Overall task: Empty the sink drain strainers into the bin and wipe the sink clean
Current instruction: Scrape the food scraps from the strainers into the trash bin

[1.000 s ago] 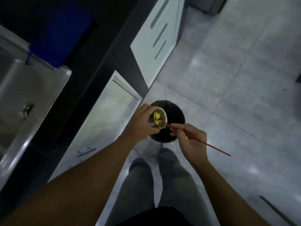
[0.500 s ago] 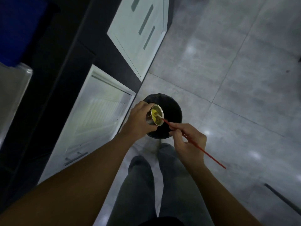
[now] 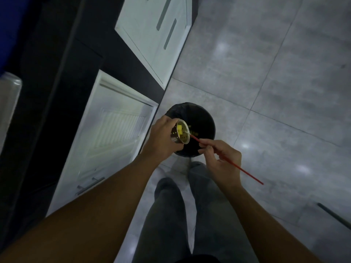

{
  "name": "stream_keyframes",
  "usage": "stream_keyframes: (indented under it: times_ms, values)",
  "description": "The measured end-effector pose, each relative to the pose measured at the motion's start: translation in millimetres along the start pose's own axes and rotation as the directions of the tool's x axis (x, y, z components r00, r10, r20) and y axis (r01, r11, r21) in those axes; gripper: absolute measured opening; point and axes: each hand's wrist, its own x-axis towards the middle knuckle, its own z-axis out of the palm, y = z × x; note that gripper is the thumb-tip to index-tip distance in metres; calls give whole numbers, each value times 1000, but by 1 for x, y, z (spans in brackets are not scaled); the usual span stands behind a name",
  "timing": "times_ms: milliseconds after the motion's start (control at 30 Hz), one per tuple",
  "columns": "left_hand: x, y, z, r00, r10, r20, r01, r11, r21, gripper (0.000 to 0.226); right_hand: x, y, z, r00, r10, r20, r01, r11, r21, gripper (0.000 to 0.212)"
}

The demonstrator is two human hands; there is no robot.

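My left hand (image 3: 162, 138) grips a perforated metal drain strainer (image 3: 180, 134), tipped on its side over the black-lined bin (image 3: 207, 118) on the floor. Yellow food scraps (image 3: 180, 129) cling inside the strainer, and a few yellow bits (image 3: 193, 132) lie in the bin. My right hand (image 3: 221, 160) pinches a thin red stick (image 3: 245, 171) whose tip pokes into the strainer's mouth. A corner of the steel sink (image 3: 9, 95) shows at the far left edge.
White cabinet doors (image 3: 117, 133) stand along the left, under a dark counter (image 3: 57, 63). A second white cabinet (image 3: 152, 35) lies further back. Grey floor tiles (image 3: 275, 73) spread to the right. My legs (image 3: 171, 215) stand just before the bin.
The view has swung right, so the sink has nearly left the frame. Some yellow scraps have dropped from the strainer into the bin; the stick keeps poking inside.
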Motion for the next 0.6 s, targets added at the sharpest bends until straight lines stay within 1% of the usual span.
stream_keyframes:
  times_ms: [100,167,467,600]
  values:
    - [0,5,1,1000,4,19,-4,1000,5,79,1,-1,3,997,-39,70,36,998,44,20]
    - [0,7,0,1000,9,29,-9,1000,-6,79,4,-3,9,993,-64,102,60,998,36,20]
    - [-5,0,-3,998,-57,6,57,998,5,78,5,1,7,1000,-25,14,25,1000,9,20]
    - [-4,-2,-4,998,-55,-5,55,998,14,78,4,-1,7,996,-75,39,74,997,31,20]
